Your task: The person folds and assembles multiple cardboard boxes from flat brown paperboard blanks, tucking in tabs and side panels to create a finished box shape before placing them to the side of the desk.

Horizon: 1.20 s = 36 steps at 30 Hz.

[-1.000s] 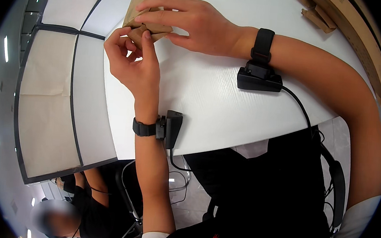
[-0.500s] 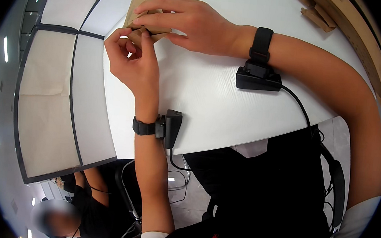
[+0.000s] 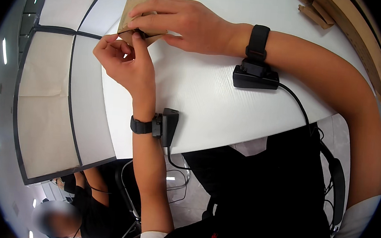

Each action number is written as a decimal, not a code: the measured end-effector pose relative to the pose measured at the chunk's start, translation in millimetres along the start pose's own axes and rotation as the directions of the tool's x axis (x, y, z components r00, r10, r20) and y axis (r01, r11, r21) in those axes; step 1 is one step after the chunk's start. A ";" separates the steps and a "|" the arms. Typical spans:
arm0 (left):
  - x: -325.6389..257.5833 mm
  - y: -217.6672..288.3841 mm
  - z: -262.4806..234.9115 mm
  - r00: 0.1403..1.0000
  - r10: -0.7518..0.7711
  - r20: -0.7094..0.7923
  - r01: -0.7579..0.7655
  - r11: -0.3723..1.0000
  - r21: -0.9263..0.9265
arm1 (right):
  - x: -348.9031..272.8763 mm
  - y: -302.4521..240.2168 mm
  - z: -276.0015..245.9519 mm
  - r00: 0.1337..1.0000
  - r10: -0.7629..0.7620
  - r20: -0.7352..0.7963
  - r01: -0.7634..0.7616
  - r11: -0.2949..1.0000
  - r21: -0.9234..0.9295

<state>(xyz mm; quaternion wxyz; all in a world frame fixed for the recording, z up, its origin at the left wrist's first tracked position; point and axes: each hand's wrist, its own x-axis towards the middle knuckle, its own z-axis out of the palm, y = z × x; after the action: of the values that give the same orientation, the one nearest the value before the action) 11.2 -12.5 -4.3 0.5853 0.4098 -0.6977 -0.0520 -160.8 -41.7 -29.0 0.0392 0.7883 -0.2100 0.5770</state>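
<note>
White, faintly grained laminate makes up the round-edged table that fills the middle of the view. At its far left edge lies a small flat brown cardboard piece, and both hands meet on it. The right hand lies across the top of the cardboard, fingers spread and pressing it down onto the table. The left hand comes up from below with thumb and forefinger pinched together on a thin dark cord at the cardboard's near edge; the other fingers are curled in. Each wrist wears a black strap carrying a small black box, and a black cable runs from the right one off the table's near edge. More brown cardboard strips lie at the far right rim of the table. To the left stand pale panels in dark frames, and below them another person sits in dark clothing.
</note>
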 end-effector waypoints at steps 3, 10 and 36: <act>1.3 0.5 0.8 1.000 0.011 -0.028 -0.014 0.995 -0.095 | 0.2 -1.0 -3.2 1.000 0.003 -0.020 -0.004 1.000 -0.026; 8.6 -0.6 -4.5 0.973 0.219 0.068 -0.227 0.964 0.139 | 2.4 3.8 1.3 0.988 -0.009 -0.153 0.004 0.999 -0.032; 4.8 -8.6 4.2 0.974 0.058 0.217 -0.113 0.962 0.249 | -8.9 9.9 2.7 0.989 0.143 -0.047 -0.144 0.989 -0.016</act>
<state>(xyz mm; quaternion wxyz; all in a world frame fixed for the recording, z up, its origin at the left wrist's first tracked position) 12.0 -22.8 -6.6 0.4521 0.4446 -0.7729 0.0229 -164.2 -49.0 -39.9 0.0101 0.7572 -0.2710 0.5942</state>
